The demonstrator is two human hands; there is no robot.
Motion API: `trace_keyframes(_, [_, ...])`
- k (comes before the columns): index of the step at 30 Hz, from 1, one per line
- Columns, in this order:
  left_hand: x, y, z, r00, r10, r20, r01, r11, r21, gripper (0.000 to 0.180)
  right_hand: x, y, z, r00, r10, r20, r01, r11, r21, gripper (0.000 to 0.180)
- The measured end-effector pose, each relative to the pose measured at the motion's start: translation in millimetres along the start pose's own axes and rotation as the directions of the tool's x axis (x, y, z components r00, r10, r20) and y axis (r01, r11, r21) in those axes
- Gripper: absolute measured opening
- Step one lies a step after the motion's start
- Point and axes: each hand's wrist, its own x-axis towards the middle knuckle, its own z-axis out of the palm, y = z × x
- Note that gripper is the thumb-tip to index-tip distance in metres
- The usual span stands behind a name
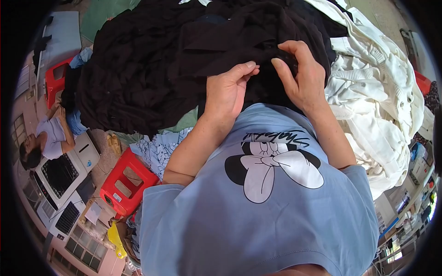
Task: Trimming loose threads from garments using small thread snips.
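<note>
A black garment (218,43) lies uppermost on a large heap of dark clothing in front of me. My left hand (228,92) is closed, its thumb pressed to the fingers at the near edge of this cloth. Where exactly the fabric passes between those fingers is hard to see. Close by on the right, my right hand (304,76) hovers at the garment with its thumb and forefinger apart. Its remaining fingers are mostly hidden behind, against the dark cloth.
White knitted garments (368,92) are piled at my right. To the left stand a red plastic stool (126,184) and light blue patterned cloth (161,149). Another person (53,135) sits farther left, near a white machine-like table (64,170). A yellow item (116,239) lies below the stool.
</note>
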Motion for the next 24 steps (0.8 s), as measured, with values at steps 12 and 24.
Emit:
trace_keyframes(12, [-1.9, -1.7, 4.4, 0.999, 0.005, -0.039, -0.006, 1.000, -0.011, 0.010, -10.6, -3.8, 17.0, 0.994, -0.096, -0.054, 0.090, 0.990, -0.111, 0.016])
trace_keyframes(24, [-1.0, -4.1, 3.1, 0.999, 0.005, -0.041, -0.007, 0.999, -0.037, 0.010, -6.6, -0.1, 17.5, 0.971, -0.217, -0.099, 0.193, 0.958, -0.212, 0.014])
